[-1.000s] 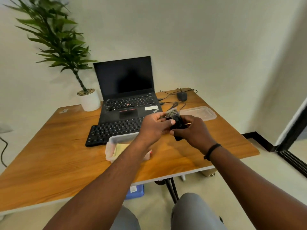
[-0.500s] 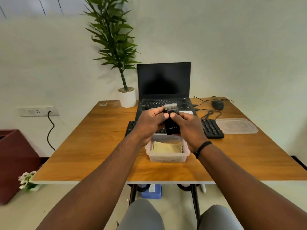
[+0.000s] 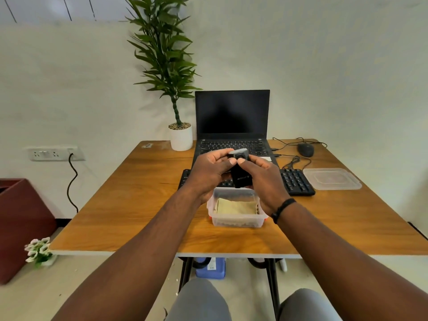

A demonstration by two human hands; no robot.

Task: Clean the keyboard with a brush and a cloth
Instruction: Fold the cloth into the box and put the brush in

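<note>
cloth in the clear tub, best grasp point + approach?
Pinch the folded cloth at its near edge or middle fold, coming straight down through the open top of the tub. It lies flat on the bottom with walls on all sides, so no side approach works. Both hands, left hand and right hand, hold the brush right above it; free one first.

Both hands, left [image 3: 212, 169] and right [image 3: 262, 176], gripping black brush [image 3: 240, 174] above keyboard [image 3: 295, 181]
</note>
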